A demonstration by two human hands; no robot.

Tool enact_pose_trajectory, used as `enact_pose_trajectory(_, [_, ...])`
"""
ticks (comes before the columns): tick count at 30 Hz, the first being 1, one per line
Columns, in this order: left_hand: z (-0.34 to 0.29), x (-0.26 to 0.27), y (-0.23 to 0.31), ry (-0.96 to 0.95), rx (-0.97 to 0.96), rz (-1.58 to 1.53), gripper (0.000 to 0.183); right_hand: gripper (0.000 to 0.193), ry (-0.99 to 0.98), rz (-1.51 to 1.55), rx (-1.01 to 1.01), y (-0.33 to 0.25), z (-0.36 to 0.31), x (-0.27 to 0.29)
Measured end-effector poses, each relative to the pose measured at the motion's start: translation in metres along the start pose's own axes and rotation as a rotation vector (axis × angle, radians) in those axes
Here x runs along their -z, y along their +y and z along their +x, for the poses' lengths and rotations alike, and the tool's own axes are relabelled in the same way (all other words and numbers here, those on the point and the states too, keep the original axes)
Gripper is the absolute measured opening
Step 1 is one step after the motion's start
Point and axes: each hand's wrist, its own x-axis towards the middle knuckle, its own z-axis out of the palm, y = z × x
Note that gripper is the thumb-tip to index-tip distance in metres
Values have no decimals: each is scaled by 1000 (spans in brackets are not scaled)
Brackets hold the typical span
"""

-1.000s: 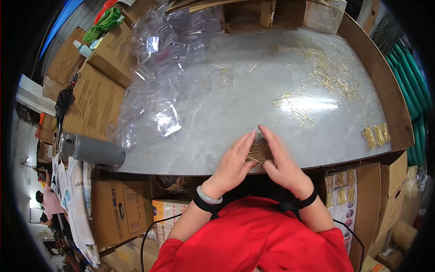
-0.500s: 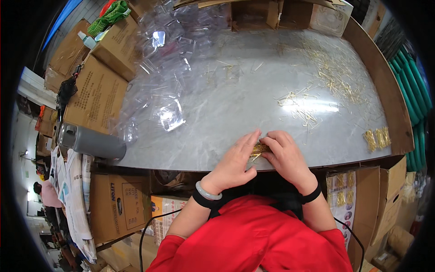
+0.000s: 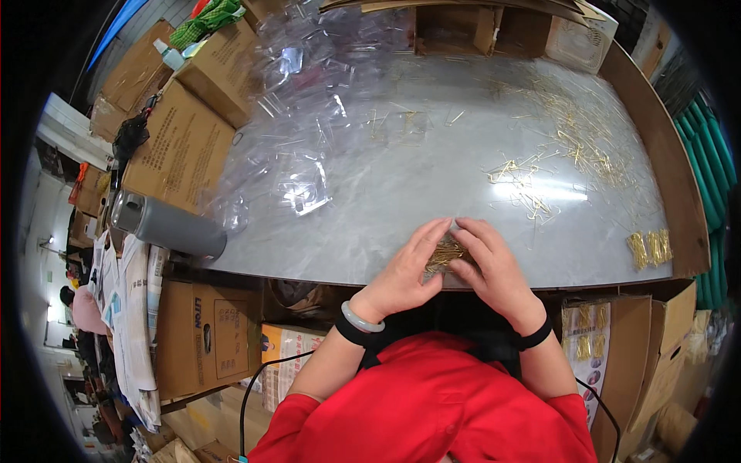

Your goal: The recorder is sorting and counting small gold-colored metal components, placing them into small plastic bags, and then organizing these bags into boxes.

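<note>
A small bundle of gold wire hooks point(image 3: 445, 256) lies between my hands at the near edge of the grey table. My left hand point(image 3: 403, 272) curves around its left side, with the fingers together and the thumb toward me. My right hand point(image 3: 494, 266) cups the opposite side, its thumb against the wires. The fingertips of both hands almost meet at the bundle's far end. Loose gold hooks point(image 3: 525, 189) lie in a tangled heap beyond my right hand. Several finished-looking bundles point(image 3: 649, 248) rest in a row at the table's right corner.
Clear plastic packs point(image 3: 305, 116) cover the table's left side. A grey bottle point(image 3: 170, 225) lies near the left edge. More scattered hooks point(image 3: 583, 127) spread at the far right, by a cardboard border point(image 3: 660, 139). Open cardboard boxes point(image 3: 455, 31) stand at the back. A person point(image 3: 89, 310) is far left.
My hands have loosened slightly around the bundle, and more of its wires show between them. The whole view has shifted a little, so the table sits farther right in the picture.
</note>
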Motion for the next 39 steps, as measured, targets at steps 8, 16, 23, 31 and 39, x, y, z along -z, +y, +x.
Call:
enact_pose_trajectory(8, [-29,14,6,187,127,434,66,56,-165,-168,40,3,1,8])
enact_pose_trajectory(16, [-24,7,7,271,202,473,24,49,-240,-294,106,-8,8,4])
enact_pose_trajectory(23, [-15,-1,15,211,264,210,45,45,-174,-183,56,-2,2,2])
enact_pose_trajectory(31, [-5,-14,11,31,75,407,88,46,-28,64,-130,-1,-8,13])
enact_pose_trajectory(39, [8,-19,-4,-59,-61,483,62,62,227,139,-365,-17,-23,-6])
